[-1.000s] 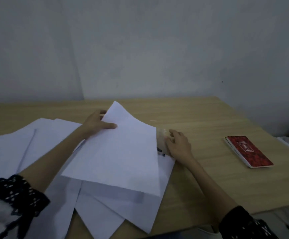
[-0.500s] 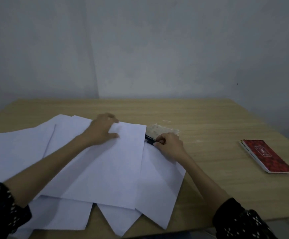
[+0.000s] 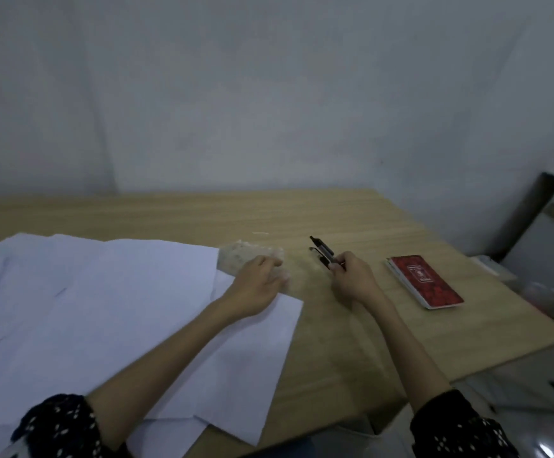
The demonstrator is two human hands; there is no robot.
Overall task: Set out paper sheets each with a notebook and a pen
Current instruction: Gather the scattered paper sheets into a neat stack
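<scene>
Several white paper sheets [image 3: 110, 312] lie overlapped across the left of the wooden table [image 3: 351, 345]. At their far right corner a pale speckled notebook [image 3: 236, 256] pokes out from under them. My left hand [image 3: 257, 282] rests on that notebook and the paper edge, fingers spread flat; whether it grips is unclear. My right hand [image 3: 351, 279] hovers to the right, shut on dark pens [image 3: 322, 252] that point away from me. A red notebook [image 3: 424, 280] lies flat further right, apart from both hands.
The table's right edge runs diagonally just past the red notebook. Beyond it stand a grey-white cabinet or frame [image 3: 546, 233] and some blurred pale items [image 3: 487, 262]. A plain wall backs the table. Bare wood stretches behind the sheets.
My right hand has pulled the pens out from under the sheets and moved right. My left hand has let the top sheet settle and shifted right onto the speckled notebook.
</scene>
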